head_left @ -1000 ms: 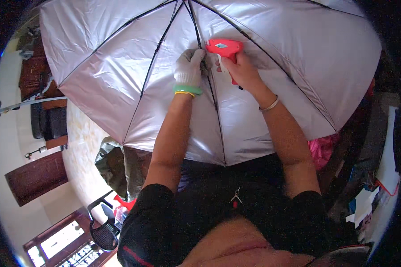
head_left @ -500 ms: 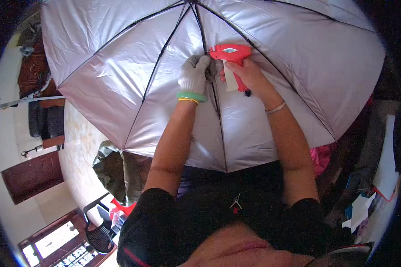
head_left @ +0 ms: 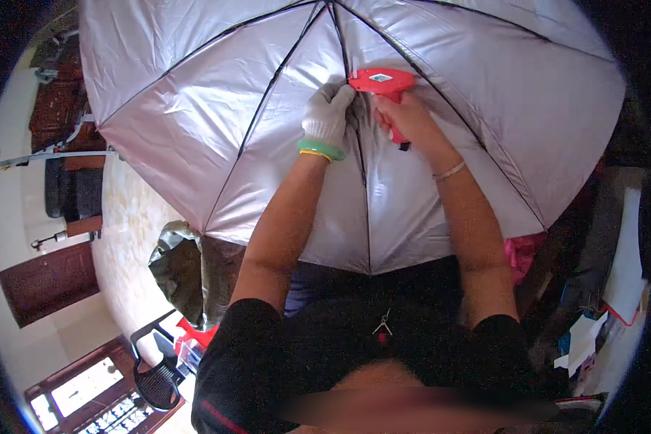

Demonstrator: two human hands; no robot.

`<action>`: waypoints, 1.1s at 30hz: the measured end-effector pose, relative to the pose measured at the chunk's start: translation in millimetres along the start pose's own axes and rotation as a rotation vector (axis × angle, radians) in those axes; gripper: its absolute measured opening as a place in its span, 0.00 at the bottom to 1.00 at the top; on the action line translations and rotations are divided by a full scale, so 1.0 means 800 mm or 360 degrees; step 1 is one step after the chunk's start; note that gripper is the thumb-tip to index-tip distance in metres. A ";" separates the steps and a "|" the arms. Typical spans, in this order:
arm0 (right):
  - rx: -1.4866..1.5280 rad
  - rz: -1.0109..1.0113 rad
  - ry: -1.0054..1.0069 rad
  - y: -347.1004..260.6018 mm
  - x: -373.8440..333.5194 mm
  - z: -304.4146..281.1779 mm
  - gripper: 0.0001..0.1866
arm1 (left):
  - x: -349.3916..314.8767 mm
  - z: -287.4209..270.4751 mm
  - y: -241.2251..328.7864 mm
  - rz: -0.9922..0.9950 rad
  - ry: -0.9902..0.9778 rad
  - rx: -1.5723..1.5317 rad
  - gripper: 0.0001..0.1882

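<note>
An opened umbrella (head_left: pixel 188 152) with a silvery inner side and thin black ribs spreads in front of me. My left hand (head_left: pixel 325 116), in a pale knit glove with a green cuff, is closed on a middle rib (head_left: pixel 364 170) and perhaps the cloth beside it; its fingertips are partly hidden. My right hand (head_left: pixel 410 124) is bare and wrapped round the grip of a red tagging gun (head_left: pixel 394 77). The gun's nose points left and meets the rib just above the gloved fingers. Its pale trigger is now out of sight behind my fingers.
An open olive sack (head_left: pixel 181 271) stands at the left, below the umbrella's edge. Near it lie a red item (head_left: pixel 195 333) and a black perforated thing (head_left: pixel 158 383). Pink cloth (head_left: pixel 522 257) and white sheets (head_left: pixel 586 340) are at the right.
Both hands and the tagging gun have shifted slightly right and up, along with the umbrella's top. The gun's pale trigger, visible before, has been squeezed in by my right fingers.
</note>
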State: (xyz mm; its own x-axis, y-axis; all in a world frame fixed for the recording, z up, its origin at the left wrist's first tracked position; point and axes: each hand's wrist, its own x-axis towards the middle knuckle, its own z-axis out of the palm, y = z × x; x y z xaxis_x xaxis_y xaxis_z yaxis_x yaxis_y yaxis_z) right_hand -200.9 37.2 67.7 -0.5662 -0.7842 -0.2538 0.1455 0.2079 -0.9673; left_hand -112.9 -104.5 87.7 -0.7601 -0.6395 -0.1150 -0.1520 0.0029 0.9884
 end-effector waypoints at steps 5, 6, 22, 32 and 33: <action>0.0680 -0.0028 0.0114 -0.027 -0.093 -0.009 0.20 | -0.001 -0.006 0.019 -0.0082 -0.0096 0.0001 0.17; 0.0668 -0.0032 0.0102 -0.022 -0.107 -0.009 0.20 | 0.005 -0.007 0.022 -0.0003 -0.0117 0.0178 0.17; 0.0035 -0.0247 0.0347 0.044 -0.101 0.008 0.13 | -0.136 0.003 -0.038 -0.0172 -0.0030 0.1912 0.20; 0.0378 0.0168 0.0261 0.132 -0.134 0.093 0.14 | -0.154 -0.025 -0.046 -0.0460 -0.0155 0.0322 0.17; 0.0336 0.0117 0.0387 0.128 -0.132 0.098 0.14 | -0.154 -0.023 -0.043 -0.0471 -0.0163 0.0336 0.17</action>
State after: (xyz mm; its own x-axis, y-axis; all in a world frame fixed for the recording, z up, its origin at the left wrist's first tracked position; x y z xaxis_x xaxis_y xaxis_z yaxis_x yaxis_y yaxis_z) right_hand -62.2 95.6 -5.2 -0.7215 -0.6038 -0.3390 0.3436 0.1128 -0.9323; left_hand -2.1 -40.0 69.4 -0.7216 -0.5562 -0.4123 -0.4930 -0.0053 0.8700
